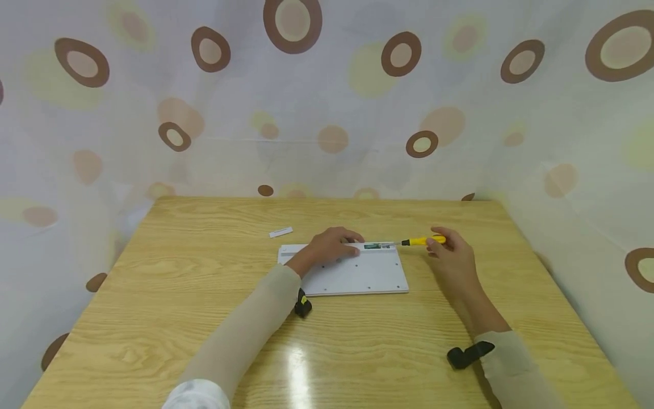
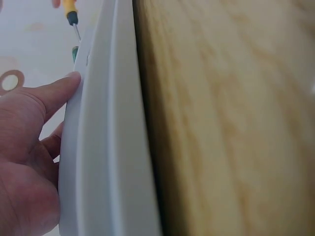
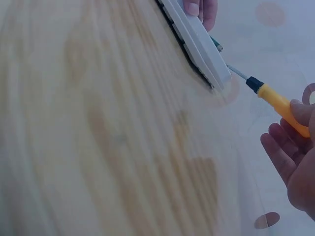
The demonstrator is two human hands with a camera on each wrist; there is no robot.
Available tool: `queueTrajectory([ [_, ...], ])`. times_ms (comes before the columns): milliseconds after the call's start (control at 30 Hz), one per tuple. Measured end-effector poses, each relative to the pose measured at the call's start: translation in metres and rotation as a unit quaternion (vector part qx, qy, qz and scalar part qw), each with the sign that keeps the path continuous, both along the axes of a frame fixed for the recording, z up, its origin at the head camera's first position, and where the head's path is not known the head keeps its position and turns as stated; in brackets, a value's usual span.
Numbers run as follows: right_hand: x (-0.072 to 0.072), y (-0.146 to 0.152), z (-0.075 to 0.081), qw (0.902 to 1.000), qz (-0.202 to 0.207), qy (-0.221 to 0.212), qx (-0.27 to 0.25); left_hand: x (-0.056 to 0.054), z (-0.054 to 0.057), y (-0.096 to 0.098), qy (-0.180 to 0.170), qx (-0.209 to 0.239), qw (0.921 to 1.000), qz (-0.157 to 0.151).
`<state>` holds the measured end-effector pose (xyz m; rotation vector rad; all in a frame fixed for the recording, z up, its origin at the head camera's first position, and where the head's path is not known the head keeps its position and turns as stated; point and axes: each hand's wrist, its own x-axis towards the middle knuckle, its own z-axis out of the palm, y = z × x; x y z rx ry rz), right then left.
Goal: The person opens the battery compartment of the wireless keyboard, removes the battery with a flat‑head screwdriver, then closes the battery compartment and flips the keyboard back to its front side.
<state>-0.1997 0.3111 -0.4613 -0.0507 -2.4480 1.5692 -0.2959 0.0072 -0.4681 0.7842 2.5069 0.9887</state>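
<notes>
A white keyboard (image 1: 375, 278) lies face down, its underside showing several small screw holes. In its long raised edge is an uncovered battery slot with a green battery (image 1: 372, 246) in it. My left hand (image 1: 329, 244) grips that edge left of the slot; in the left wrist view its thumb (image 2: 61, 93) lies against the keyboard's side. With thumb and fingers my right hand (image 1: 455, 261) holds a yellow screwdriver (image 1: 421, 241) nearly level. Its metal tip reaches the slot's right end; exact contact cannot be told. In the right wrist view the battery (image 3: 216, 45) pokes above the keyboard's edge.
A small white battery cover (image 1: 281, 232) lies on the wooden table (image 1: 204, 318), left of and behind the keyboard. A patterned curtain (image 1: 327, 102) hangs around the table's back and sides. Each wrist carries a black camera strap.
</notes>
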Motion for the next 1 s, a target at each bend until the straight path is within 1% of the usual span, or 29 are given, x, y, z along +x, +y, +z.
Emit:
queueTrajectory([
  [67, 0.004, 0.006, 0.002, 0.9989, 0.017, -0.005, 0.043, 0.001, 0.0, 0.001, 0.001, -0.004, 1.0, 0.001],
  [167, 0.009, 0.013, 0.004, 0.9937, 0.033, -0.017, 0.106, 0.001, 0.0, 0.001, 0.002, -0.007, 1.0, 0.002],
  [267, 0.013, 0.017, 0.006, 0.9855, 0.039, -0.028, 0.163, 0.002, -0.001, 0.001, 0.001, -0.004, 1.0, -0.003],
  [333, 0.013, 0.018, 0.006, 0.9797, 0.047, -0.031, 0.192, 0.001, -0.001, 0.001, 0.0, -0.003, 1.0, -0.005],
  [467, 0.015, 0.017, 0.009, 0.9612, 0.072, -0.036, 0.264, 0.0, -0.001, 0.001, 0.0, -0.004, 1.0, -0.007],
  [567, 0.017, 0.015, 0.011, 0.9454, 0.094, -0.043, 0.309, -0.002, -0.001, 0.001, 0.0, -0.004, 1.0, -0.005],
  [667, 0.018, 0.013, 0.011, 0.9347, 0.113, -0.052, 0.333, -0.002, -0.001, 0.001, -0.002, -0.001, 1.0, -0.005],
  [733, 0.018, 0.011, 0.011, 0.9312, 0.122, -0.054, 0.339, -0.002, -0.001, 0.001, -0.002, 0.0, 1.0, -0.006],
  [833, 0.018, 0.009, 0.01, 0.9314, 0.131, -0.054, 0.335, -0.001, -0.002, 0.001, -0.001, 0.0, 1.0, -0.008],
  [1000, 0.019, 0.008, 0.009, 0.9369, 0.142, -0.049, 0.316, -0.001, -0.001, 0.001, 0.001, 0.001, 1.0, -0.009],
])
